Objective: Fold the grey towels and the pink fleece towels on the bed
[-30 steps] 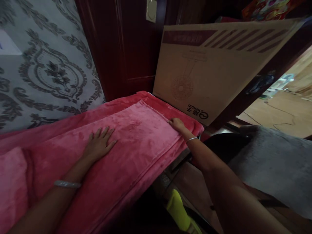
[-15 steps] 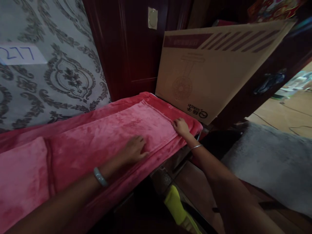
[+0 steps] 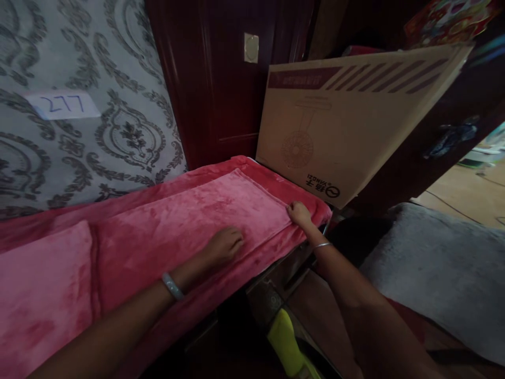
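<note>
A folded pink plush cloth lies along a long surface spread with a red plush cover. My right hand, a thin bangle at its wrist, has its fingers closed on the pink cloth's near right corner. Further left, my left hand rests on the pink cloth close to its front edge. Its fingers are curled in, and nothing shows between them. At the far left another folded layer of pink plush makes a raised edge.
A large cardboard box leans behind the right end of the surface. Patterned wallpaper with a paper label is at the left. A grey plush-covered seat stands at right, and a yellow-green object is below the front edge.
My left hand's fingers have curled inward from a spread pose. My right hand stays at the cloth's corner. The view has shifted slightly, so everything appears a little lower and further right.
</note>
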Demonstrator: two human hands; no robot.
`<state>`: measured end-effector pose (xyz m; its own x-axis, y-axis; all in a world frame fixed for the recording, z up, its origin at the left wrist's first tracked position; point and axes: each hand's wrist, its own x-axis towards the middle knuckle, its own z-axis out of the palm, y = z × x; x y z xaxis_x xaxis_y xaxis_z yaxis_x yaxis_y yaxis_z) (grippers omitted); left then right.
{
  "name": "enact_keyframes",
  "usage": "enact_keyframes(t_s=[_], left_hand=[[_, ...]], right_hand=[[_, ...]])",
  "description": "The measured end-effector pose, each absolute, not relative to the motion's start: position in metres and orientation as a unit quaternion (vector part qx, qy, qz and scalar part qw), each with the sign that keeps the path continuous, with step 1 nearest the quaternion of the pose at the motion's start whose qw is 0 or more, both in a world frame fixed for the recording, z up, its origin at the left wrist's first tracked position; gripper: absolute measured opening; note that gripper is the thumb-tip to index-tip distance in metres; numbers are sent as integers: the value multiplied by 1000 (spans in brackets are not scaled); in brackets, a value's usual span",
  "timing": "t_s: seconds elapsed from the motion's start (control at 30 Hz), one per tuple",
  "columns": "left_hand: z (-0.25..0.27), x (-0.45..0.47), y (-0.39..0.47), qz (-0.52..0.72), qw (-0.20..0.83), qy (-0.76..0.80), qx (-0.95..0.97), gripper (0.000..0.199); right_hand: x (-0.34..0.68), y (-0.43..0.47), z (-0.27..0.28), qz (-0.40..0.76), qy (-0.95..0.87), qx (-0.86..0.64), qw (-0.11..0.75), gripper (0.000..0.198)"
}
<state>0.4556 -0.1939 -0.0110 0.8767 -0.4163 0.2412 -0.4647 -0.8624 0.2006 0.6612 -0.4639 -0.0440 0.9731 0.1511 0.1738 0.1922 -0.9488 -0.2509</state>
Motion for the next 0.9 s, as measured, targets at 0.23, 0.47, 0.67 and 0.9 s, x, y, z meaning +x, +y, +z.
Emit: enact_keyframes(t_s=[0.23,0.47,0.67,0.9], left_hand=[[-17,445,-136,89,50,11,995,63],[-41,433,-131,85,26,21,996,62],[-42,432,-128,100,45,6,994,64],[-39,428,-130,85,94,8,992,69]], right_hand=[[657,-467,-47,-65,-110,-983,132,36],[657,-430,-18,-81,-91,-986,110,43],[645,-362,-19,-92,-285,-949,100,58],[649,-363,-44,-55,-214,-973,73,58]])
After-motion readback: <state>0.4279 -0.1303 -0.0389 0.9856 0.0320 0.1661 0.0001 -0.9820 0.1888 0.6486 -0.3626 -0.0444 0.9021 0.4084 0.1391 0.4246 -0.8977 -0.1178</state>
